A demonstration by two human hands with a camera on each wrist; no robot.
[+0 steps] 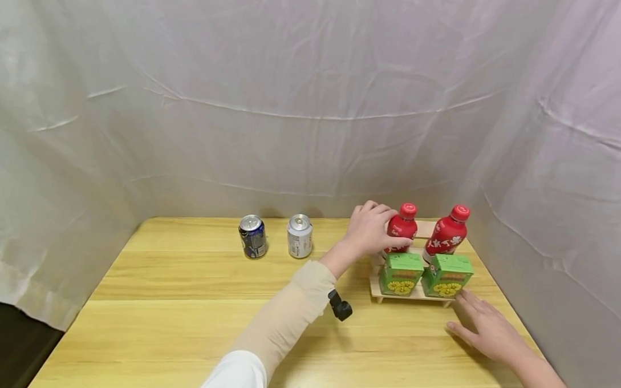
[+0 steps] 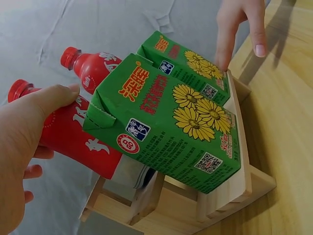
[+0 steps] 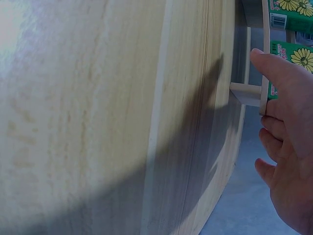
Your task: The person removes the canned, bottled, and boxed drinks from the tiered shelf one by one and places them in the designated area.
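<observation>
My left hand (image 1: pixel 373 227) grips the left red bottle (image 1: pixel 402 227) around its upper body; in the left wrist view the thumb lies across the bottle (image 2: pixel 80 132) and the other fingers are partly behind it. That bottle stands on a stepped wooden rack (image 1: pixel 374 285), beside a second red bottle (image 1: pixel 446 233). In front of them, on the lower step, sit two green drink cartons, the left carton (image 1: pixel 401 275) and the right carton (image 1: pixel 447 277), printed with yellow flowers. At the rack's front right corner is my right hand (image 1: pixel 490 329), fingers extended and close to its edge; contact is unclear.
A dark blue can (image 1: pixel 253 237) and a white can (image 1: pixel 300 237) stand upright on the wooden table (image 1: pixel 183 315), left of the rack. Grey cloth (image 1: pixel 313 103) hangs behind and along both sides. A black wrist camera (image 1: pixel 340 306) sits on the left sleeve.
</observation>
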